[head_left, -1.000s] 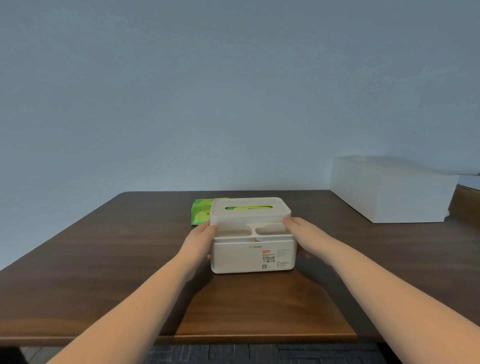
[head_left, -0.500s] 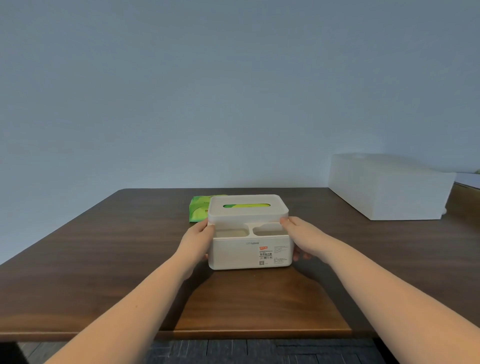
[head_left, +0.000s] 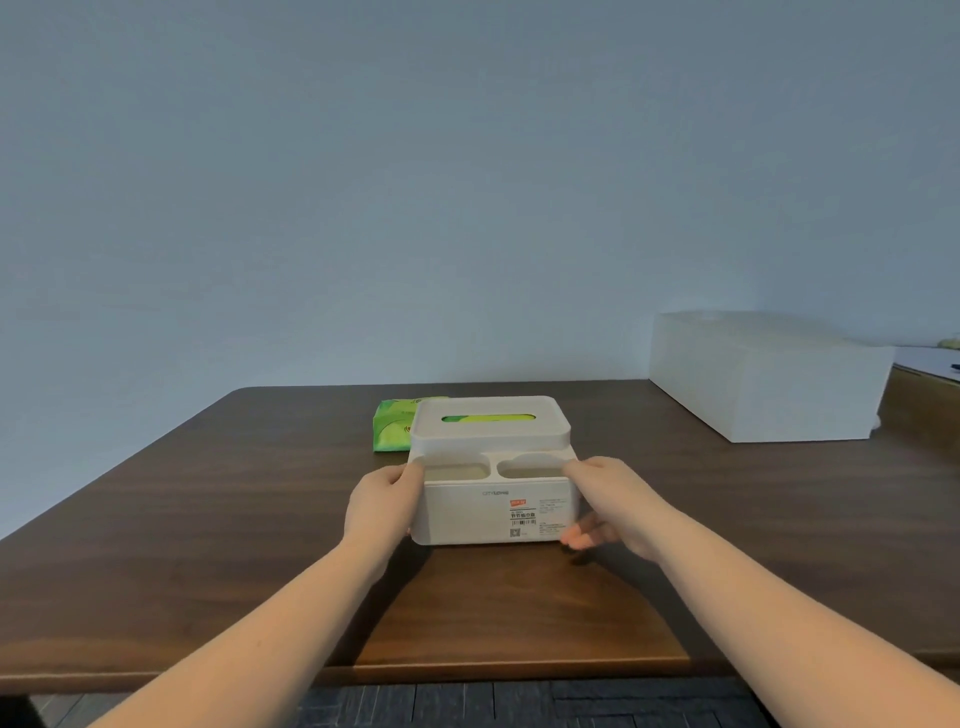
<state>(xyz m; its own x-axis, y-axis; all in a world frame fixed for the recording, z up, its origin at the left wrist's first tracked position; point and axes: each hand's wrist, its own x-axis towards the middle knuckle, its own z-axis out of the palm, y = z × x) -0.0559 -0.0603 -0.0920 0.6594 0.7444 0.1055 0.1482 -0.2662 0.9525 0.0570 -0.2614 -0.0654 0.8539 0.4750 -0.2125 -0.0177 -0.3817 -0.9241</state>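
Both hands are on the white tissue box (head_left: 467, 514), mid-desk (head_left: 208, 519). The left hand (head_left: 384, 506) clasps its left end, thumb on the rim. The right hand (head_left: 613, 501) grips the right end, fingers curled round the bottom corner. The green pack (head_left: 392, 423) lies just behind, and the big white box (head_left: 763, 384) sits far right.

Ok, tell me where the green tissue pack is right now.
Head view: the green tissue pack lies on the wooden table, left of centre, partly hidden behind the rear left corner of the white tissue box.
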